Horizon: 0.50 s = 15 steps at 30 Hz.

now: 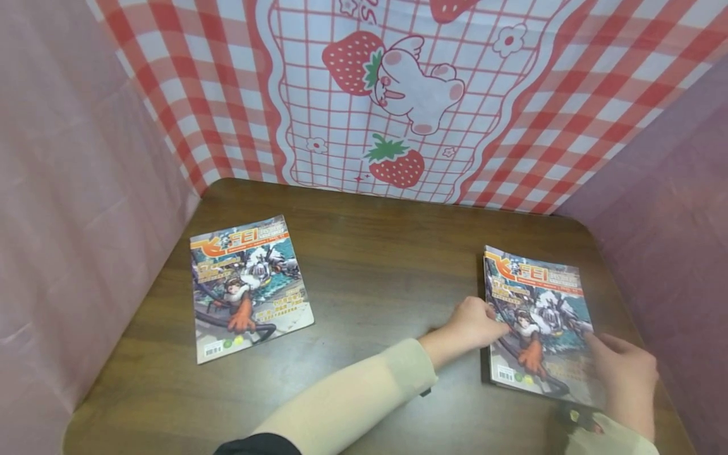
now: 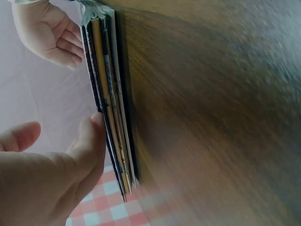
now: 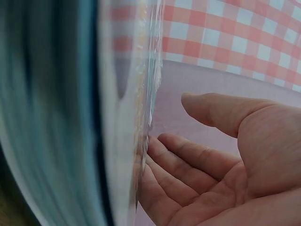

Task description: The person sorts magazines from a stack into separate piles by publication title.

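A stack of magazines (image 1: 540, 325) with a colourful illustrated cover lies at the right of the wooden table. Several spines (image 2: 108, 94) show one above another in the left wrist view. My left hand (image 1: 473, 321) is at the stack's left edge, a fingertip touching the top cover by the spine; its thumb stands apart. At the opposite edge is my right hand (image 1: 624, 373), its fingertips against the cover and its thumb lifted away, as the right wrist view shows. A magazine (image 1: 247, 287) with the same cover lies flat on the left, apart from both hands.
The brown wooden table (image 1: 364, 265) has rounded corners. A red-checked strawberry cloth (image 1: 398, 114) hangs behind it. Pinkish curtains (image 1: 74, 189) stand on both sides, the right one close beyond the stack.
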Each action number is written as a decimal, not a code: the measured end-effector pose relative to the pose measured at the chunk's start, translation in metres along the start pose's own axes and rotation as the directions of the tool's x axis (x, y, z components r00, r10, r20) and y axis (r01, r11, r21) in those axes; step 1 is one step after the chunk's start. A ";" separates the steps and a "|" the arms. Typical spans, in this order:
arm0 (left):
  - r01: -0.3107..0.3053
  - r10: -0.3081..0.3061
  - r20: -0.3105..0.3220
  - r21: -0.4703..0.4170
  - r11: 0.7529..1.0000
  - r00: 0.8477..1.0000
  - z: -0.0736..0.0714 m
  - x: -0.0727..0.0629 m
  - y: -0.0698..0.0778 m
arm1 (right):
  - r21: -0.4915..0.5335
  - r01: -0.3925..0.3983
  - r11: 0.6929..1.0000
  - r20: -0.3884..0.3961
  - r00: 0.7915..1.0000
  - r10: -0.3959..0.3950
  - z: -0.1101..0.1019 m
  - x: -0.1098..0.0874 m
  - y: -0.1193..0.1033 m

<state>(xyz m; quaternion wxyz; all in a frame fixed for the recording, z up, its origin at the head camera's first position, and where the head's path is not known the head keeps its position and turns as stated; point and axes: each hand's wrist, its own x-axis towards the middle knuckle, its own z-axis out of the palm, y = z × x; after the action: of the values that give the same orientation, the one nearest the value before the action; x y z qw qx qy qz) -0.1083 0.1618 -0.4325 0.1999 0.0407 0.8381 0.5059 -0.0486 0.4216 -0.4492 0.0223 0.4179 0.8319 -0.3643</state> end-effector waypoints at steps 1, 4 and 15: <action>0.007 -0.007 -0.001 -0.010 1.000 1.000 0.000 0.000 0.000 | -0.003 0.002 1.000 -0.001 1.000 -0.002 0.000 0.000 0.000; 0.025 -0.025 -0.006 -0.041 0.999 1.000 0.001 -0.001 0.001 | -0.005 -0.007 1.000 0.005 1.000 0.007 -0.001 0.001 0.000; 0.075 -0.076 -0.014 -0.060 0.995 0.997 0.000 -0.004 0.001 | -0.015 0.019 1.000 0.012 1.000 -0.019 -0.001 -0.002 0.001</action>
<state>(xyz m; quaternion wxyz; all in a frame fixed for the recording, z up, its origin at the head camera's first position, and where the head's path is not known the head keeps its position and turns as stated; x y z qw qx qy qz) -0.1042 0.1614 -0.4307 0.2133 -0.0012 0.8253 0.5229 -0.0460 0.4211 -0.4479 0.0269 0.4078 0.8383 -0.3608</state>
